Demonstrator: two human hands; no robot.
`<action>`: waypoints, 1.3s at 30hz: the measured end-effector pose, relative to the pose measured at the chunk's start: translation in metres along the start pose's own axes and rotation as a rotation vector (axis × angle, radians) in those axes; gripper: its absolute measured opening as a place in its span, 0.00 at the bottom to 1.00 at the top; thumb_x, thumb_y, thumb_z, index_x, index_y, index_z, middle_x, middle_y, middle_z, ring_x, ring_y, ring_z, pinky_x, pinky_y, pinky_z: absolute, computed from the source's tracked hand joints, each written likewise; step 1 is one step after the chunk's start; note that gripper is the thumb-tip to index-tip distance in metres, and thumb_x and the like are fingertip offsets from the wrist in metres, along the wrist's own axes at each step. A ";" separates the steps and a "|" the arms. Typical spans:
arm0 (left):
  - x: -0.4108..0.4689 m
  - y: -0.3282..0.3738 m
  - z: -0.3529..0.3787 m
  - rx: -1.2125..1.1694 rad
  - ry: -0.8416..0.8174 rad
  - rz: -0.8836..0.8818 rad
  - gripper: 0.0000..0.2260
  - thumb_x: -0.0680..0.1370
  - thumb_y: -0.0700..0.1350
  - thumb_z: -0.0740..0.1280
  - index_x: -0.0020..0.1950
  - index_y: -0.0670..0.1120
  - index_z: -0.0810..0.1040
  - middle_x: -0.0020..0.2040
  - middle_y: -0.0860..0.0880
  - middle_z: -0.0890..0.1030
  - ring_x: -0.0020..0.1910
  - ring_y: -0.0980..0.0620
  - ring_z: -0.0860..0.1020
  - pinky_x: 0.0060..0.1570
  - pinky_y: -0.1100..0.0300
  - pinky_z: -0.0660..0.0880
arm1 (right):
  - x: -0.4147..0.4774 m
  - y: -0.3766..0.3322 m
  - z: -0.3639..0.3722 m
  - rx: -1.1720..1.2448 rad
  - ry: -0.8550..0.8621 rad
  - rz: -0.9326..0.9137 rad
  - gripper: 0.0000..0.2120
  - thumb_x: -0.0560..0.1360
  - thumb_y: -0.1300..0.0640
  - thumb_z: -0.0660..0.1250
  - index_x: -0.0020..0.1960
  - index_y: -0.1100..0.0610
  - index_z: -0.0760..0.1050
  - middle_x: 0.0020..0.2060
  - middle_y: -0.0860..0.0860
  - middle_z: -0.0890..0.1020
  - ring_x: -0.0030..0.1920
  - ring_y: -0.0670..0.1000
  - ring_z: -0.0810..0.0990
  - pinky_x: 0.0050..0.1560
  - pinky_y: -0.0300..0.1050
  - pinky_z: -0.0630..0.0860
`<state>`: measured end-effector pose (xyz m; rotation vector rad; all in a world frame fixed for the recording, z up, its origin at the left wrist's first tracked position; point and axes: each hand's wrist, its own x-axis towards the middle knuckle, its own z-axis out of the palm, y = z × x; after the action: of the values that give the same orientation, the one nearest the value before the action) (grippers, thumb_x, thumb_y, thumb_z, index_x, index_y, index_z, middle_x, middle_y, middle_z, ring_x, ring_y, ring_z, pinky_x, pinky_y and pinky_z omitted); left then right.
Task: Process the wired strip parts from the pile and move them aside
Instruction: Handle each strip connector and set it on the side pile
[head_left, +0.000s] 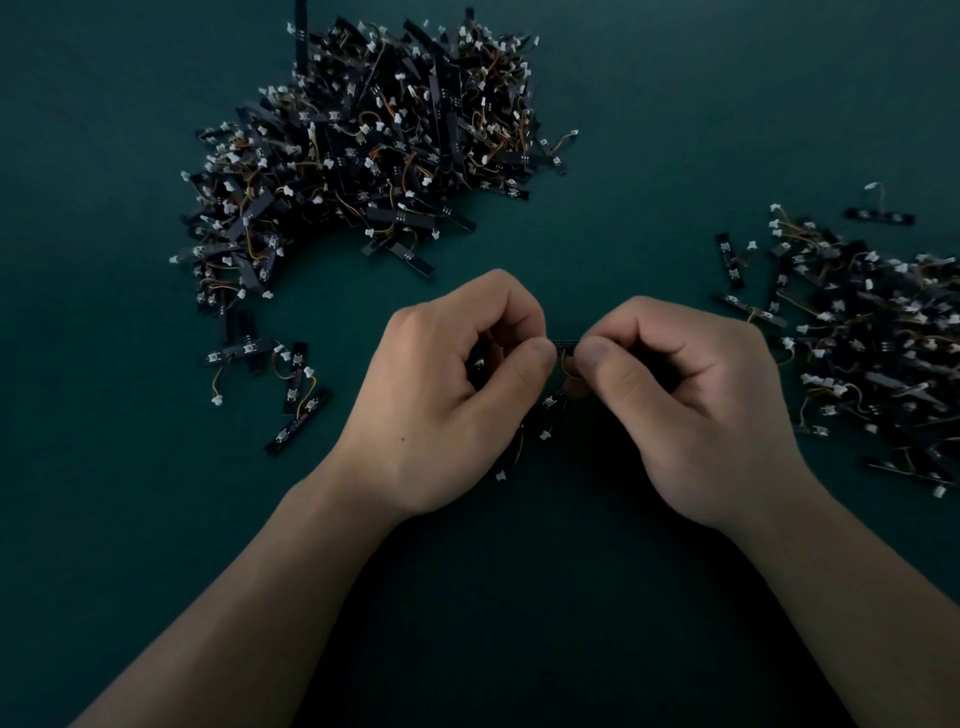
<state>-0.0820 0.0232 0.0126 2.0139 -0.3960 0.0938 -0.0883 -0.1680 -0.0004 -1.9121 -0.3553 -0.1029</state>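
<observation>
I see the left hand and right hand each pinching one wired strip part, which spans the gap between them, long axis thumb to thumb. The set-aside heap lies outboard of the right hand; I judge that hand nearer

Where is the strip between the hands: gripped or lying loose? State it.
Gripped: the left hand and right hand both pinch the strip; only a short part shows between them.
</observation>
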 end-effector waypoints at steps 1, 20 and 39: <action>0.000 0.000 0.000 -0.004 -0.005 0.002 0.07 0.79 0.40 0.69 0.42 0.47 0.75 0.31 0.56 0.73 0.30 0.57 0.71 0.32 0.68 0.66 | 0.000 0.000 0.000 0.013 -0.004 -0.002 0.12 0.81 0.56 0.67 0.41 0.59 0.80 0.29 0.52 0.78 0.27 0.53 0.74 0.27 0.50 0.69; -0.001 -0.001 0.001 -0.016 0.063 0.018 0.03 0.80 0.40 0.67 0.49 0.47 0.80 0.37 0.52 0.80 0.36 0.51 0.78 0.37 0.64 0.73 | -0.001 0.003 0.000 -0.058 -0.080 -0.058 0.23 0.81 0.51 0.64 0.31 0.63 0.70 0.25 0.53 0.71 0.27 0.51 0.69 0.29 0.43 0.64; -0.010 0.004 0.019 0.629 -0.463 0.300 0.23 0.82 0.67 0.61 0.75 0.63 0.74 0.79 0.51 0.69 0.80 0.46 0.64 0.73 0.41 0.62 | 0.009 0.012 0.001 0.268 0.348 -0.038 0.16 0.87 0.53 0.51 0.60 0.54 0.77 0.34 0.52 0.81 0.36 0.51 0.79 0.42 0.41 0.73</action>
<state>-0.0950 0.0073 0.0049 2.5789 -1.0700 -0.0764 -0.0762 -0.1689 -0.0094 -1.5867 -0.1603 -0.3885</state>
